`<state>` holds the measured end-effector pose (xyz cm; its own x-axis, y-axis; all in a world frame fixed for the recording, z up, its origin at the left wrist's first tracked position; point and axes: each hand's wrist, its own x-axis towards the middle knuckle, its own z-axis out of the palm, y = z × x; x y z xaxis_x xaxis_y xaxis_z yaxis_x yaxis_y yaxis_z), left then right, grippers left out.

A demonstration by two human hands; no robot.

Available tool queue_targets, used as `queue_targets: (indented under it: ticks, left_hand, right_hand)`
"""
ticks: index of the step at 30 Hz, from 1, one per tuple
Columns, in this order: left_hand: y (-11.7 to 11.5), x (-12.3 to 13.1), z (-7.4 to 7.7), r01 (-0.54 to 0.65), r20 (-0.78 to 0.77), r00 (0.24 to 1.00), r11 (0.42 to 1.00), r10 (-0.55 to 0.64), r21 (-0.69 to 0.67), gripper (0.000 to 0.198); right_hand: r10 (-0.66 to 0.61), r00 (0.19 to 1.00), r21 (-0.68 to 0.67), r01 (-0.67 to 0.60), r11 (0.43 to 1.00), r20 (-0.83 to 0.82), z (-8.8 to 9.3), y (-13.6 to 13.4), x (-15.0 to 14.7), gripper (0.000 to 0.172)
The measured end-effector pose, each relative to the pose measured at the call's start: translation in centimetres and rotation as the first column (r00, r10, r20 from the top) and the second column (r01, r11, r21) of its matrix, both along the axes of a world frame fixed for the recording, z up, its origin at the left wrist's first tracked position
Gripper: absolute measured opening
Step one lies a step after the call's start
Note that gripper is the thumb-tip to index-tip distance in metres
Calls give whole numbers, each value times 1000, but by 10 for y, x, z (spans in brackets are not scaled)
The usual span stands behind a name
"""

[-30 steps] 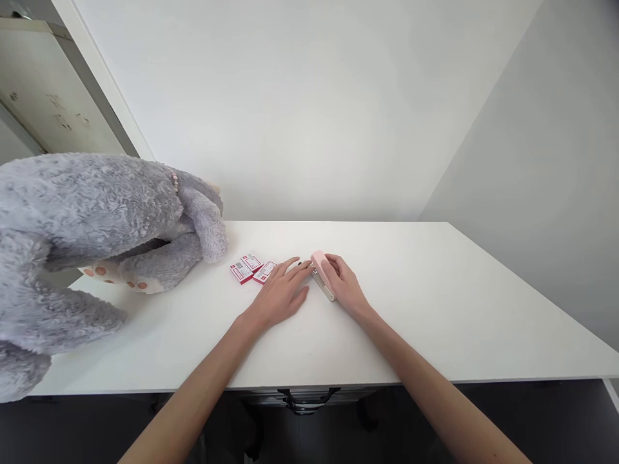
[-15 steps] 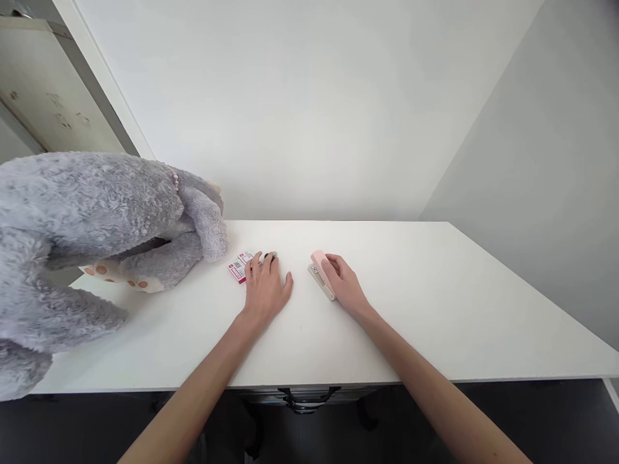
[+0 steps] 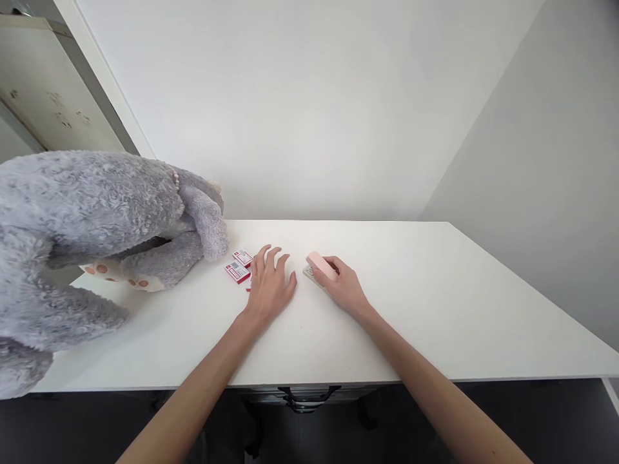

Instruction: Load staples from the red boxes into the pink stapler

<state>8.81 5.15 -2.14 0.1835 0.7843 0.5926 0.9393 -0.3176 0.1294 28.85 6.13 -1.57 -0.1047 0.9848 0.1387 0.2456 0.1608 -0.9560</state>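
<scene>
My right hand (image 3: 341, 288) is wrapped round a pink stapler (image 3: 320, 265) in the middle of the white table (image 3: 435, 303). The stapler's top is raised off its base. My left hand (image 3: 269, 283) lies flat with fingers spread, just left of the stapler. It covers a small red-and-white box, of which only a sliver (image 3: 248, 288) shows at the hand's left edge. Two more red-and-white boxes (image 3: 237, 272) (image 3: 242, 258) lie beside it to the left, untouched.
A big grey plush toy (image 3: 97, 219) fills the table's left end, its paws close to the boxes. White walls stand behind and to the right. A dark handle (image 3: 309, 396) hangs under the table's front edge.
My left hand left the stapler, went left onto the boxes and pulled one nearer; the boxes have shifted apart. My right hand has tilted the pink stapler's top upward.
</scene>
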Motion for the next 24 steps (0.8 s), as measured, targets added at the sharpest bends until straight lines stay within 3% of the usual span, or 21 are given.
queue_targets:
  ticks: [11,24]
  left_hand:
    - [-1,2,4,247,227,950,959,-213,-135,29]
    - [0,2,10,369,297,905,909,-304,-195,24]
  right_hand:
    - [72,996,176,-80,981,54,-8,1,0,32]
    - [171,985,133,-169,977,-3,-5,1,1,35]
